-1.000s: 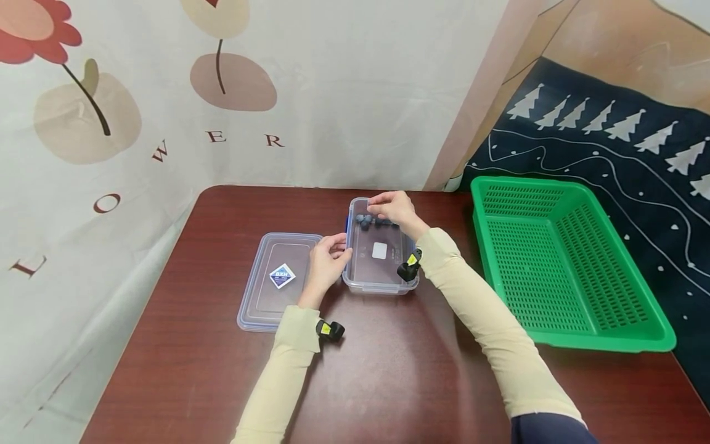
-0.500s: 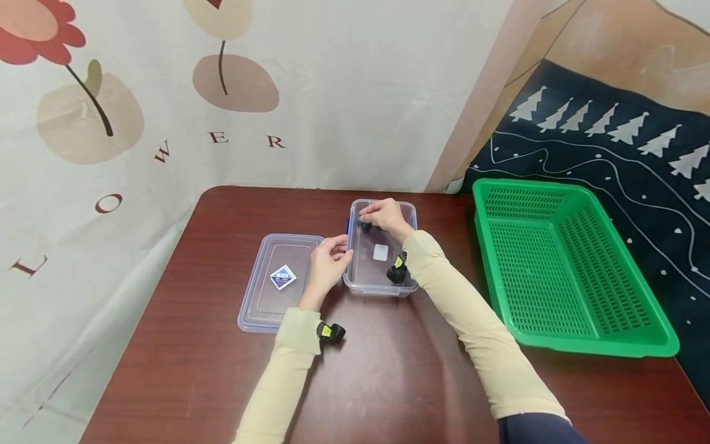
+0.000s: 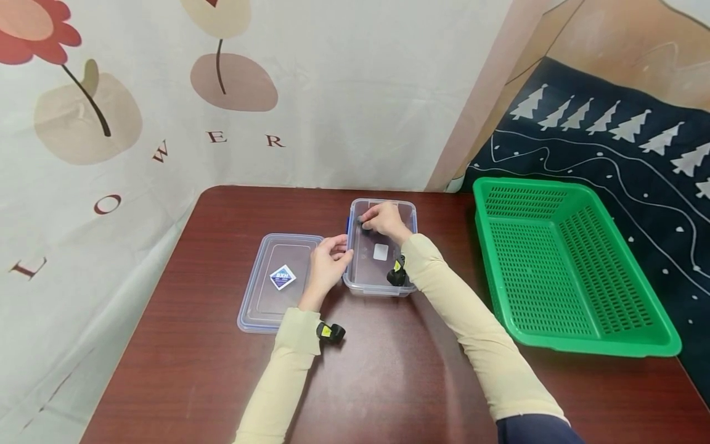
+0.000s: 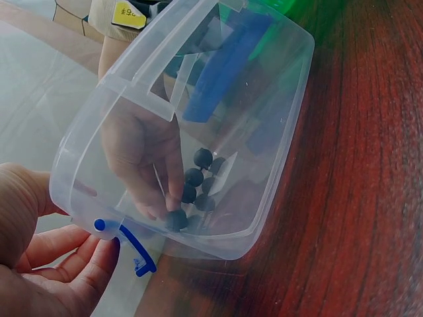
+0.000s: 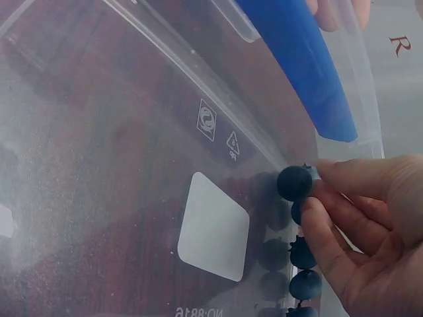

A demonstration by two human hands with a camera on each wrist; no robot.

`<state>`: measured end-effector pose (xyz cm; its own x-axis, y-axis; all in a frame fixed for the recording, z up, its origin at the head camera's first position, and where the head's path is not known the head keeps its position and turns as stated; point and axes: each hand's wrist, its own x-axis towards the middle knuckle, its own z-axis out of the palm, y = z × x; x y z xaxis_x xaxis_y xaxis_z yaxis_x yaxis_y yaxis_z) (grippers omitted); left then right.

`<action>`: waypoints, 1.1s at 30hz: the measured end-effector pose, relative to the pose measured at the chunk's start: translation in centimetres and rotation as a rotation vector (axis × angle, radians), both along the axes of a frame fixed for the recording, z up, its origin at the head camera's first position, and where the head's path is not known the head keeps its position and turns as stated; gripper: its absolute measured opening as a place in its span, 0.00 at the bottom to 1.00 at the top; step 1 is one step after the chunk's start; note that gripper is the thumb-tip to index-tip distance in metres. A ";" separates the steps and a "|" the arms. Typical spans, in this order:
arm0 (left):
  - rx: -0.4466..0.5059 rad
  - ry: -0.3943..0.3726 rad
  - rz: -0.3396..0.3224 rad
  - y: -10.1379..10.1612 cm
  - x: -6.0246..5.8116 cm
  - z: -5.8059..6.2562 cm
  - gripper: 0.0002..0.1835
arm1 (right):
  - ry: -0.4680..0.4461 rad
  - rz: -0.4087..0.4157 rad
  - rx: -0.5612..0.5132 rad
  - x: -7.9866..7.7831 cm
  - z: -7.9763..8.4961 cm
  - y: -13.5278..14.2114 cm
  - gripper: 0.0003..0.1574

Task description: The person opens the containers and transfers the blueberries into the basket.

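A clear plastic food box (image 3: 377, 271) with blue clips stands on the table. My left hand (image 3: 327, 265) grips its left wall, with the thumb over the rim and the fingers outside near a blue clip (image 4: 135, 249). Inside the box is my right hand (image 3: 385, 221), at the far end. Its thumb and fingertips pinch a blueberry (image 5: 294, 183) close to the box floor. Several more blueberries (image 5: 305, 285) lie in a row along the end wall, partly covered by that hand in the head view.
Left of the box, a clear lid (image 3: 266, 302) with a blue-and-white label lies flat on the brown table (image 3: 377, 370). A large green basket (image 3: 499, 296) stands at the right. A printed curtain (image 3: 344, 92) hangs behind the table.
Over the last second my right hand has moved left and down into the box, from its far rim to the blueberries. My left hand has stayed at the box wall.
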<state>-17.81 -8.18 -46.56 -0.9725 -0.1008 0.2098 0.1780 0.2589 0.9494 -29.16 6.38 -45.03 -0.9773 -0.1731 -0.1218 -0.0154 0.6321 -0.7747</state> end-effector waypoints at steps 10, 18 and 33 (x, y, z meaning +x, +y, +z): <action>0.004 0.009 -0.006 0.0 0.0 0.0 0.17 | -0.032 0.053 0.051 0.2 -0.1 -0.2 0.06; 0.009 0.006 -0.007 0.0 0.1 0.0 0.17 | -0.058 0.076 0.076 0.5 0.1 -0.4 0.07; -0.020 0.002 -0.002 0.0 0.1 0.2 0.17 | -0.039 0.053 -0.128 0.2 3.5 1.8 0.11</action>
<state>-17.68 -8.22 -46.39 -0.9723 -0.0947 0.2137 0.1803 0.2778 0.9436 -28.97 8.18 -41.49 -0.9613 -0.2412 -0.1330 -0.0148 0.5274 -0.8495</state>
